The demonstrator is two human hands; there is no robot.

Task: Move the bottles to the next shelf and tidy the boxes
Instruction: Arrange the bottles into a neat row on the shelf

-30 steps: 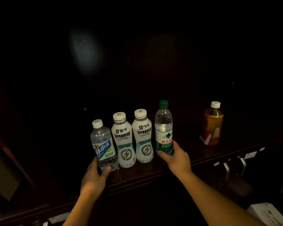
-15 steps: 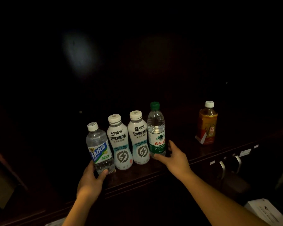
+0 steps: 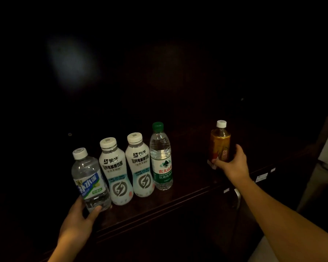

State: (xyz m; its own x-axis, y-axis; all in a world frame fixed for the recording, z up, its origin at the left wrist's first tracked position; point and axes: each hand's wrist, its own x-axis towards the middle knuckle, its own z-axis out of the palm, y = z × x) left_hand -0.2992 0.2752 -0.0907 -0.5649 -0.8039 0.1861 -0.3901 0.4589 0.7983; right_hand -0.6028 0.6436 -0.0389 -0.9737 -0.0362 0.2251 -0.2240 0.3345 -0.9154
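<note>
Dark wood is carrying everything here: five bottles are standing upright on the shelf [image 3: 187, 197]. The left hand [image 3: 78, 222] is wrapping around the base of the clear bottle [image 3: 90, 183] at the left end of a tight row of four, beside two white bottles [image 3: 116, 173] and a green-capped water bottle [image 3: 161, 157]. Well apart, the right hand [image 3: 233, 163] is clasping the amber tea bottle [image 3: 220, 142].

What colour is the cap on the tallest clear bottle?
Green, on the tallest clear bottle; the head view shows it.
</note>
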